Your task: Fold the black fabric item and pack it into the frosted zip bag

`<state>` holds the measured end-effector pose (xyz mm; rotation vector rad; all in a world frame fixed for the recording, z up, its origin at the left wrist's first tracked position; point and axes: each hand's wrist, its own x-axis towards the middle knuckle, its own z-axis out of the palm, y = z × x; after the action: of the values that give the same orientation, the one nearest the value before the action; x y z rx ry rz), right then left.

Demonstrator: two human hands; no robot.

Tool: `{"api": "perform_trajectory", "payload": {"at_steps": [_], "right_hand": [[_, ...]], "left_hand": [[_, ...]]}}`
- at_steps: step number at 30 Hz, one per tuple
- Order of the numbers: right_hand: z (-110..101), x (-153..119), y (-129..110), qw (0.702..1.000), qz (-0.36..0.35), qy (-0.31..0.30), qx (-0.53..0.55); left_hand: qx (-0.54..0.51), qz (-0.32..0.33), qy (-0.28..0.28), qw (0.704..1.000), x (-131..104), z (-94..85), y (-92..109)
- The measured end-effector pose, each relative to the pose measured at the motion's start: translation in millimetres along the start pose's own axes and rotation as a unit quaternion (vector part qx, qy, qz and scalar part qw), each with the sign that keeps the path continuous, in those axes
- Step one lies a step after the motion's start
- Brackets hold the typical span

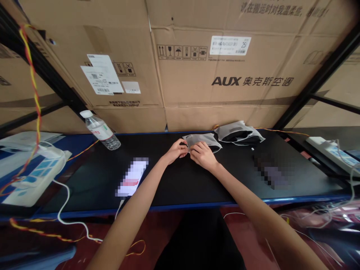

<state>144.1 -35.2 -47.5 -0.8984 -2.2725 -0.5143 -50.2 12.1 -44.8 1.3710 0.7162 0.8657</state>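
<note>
A grey pouch (206, 139) with a dark opening lies near the back edge of the black table (180, 183). My left hand (176, 150) pinches the pouch's left end between thumb and fingers. Close beside it, my right hand (203, 154) has its curled fingers on the pouch's front edge, partly covering it. Whatever is inside the pouch cannot be made out. A second grey pouch (239, 132), with something dark showing in its opening, lies just to the right, touched by neither hand.
A water bottle (101, 131) leans at the back left. Nearer lies a lit phone (132, 177) with a white cable. Power strips (42, 172) sit at both sides. A blurred dark object (274, 173) lies on the right. Cardboard boxes (191, 90) stand behind the table.
</note>
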Motion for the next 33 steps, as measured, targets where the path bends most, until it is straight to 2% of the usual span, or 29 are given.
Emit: {"api": "perform_trajectory", "payload": {"at_steps": [4, 7, 11, 20, 23, 28, 33], "right_hand": [[-2, -1, 3, 1.000, 0.012, -0.002, 0.014], [-4, -2, 5, 0.999, 0.026, 0.001, 0.025], [-5, -3, 5, 1.000, 0.025, 0.006, 0.005], [-1, 1, 2, 0.999, 0.029, -0.018, 0.002], [-1, 0, 3, 0.999, 0.034, -0.013, 0.005], [-4, -3, 6, 0.999, 0.031, 0.005, -0.005], [-3, -2, 4, 0.999, 0.036, 0.005, -0.021]], "left_hand": [[0.048, 0.003, 0.017, 0.999, 0, 4.8, 0], [0.071, -0.002, 0.001, 0.997, -2, 6.4, 1], [0.051, 0.009, -0.019, 0.998, -2, 2.0, 0], [0.003, 0.011, -0.011, 1.000, 0, -3.1, -3], [0.020, 0.013, -0.007, 1.000, -2, -0.6, -1], [0.051, 0.007, -0.039, 0.998, -4, 0.8, 4], [0.019, 0.002, -0.017, 1.000, -2, -0.9, 2]]}}
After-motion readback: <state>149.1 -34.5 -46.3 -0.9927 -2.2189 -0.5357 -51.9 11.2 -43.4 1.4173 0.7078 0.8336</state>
